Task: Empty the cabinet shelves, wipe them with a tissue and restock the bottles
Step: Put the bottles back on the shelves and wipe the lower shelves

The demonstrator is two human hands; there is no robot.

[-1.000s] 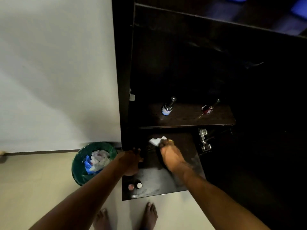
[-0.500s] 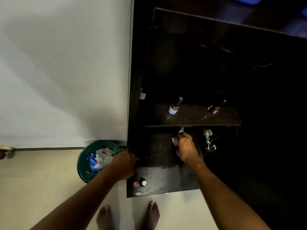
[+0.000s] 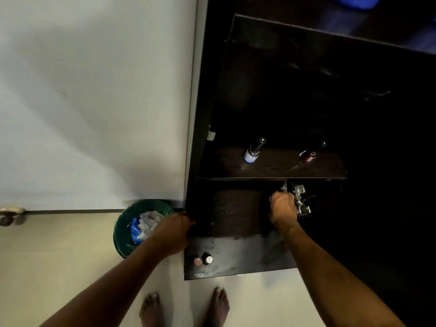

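Note:
The dark cabinet has an upper shelf with a white-labelled bottle on the left and a red bottle on the right. My right hand is pressed on the lower shelf at its back right corner, closed on a white tissue that is mostly hidden under my fingers. My left hand grips the cabinet's left edge at the level of the lower shelf. Two small bottles, one pink-capped and one white-capped, stand at the front left of the lower shelf.
A green waste bin full of crumpled tissues sits on the floor left of the cabinet, against the white wall. A metal door hinge is beside my right hand. My bare feet stand on the pale floor below the shelf.
My right hand has slid the tissue from the middle of the lower shelf back and right to the corner by the hinge. My left hand stays on the cabinet's edge.

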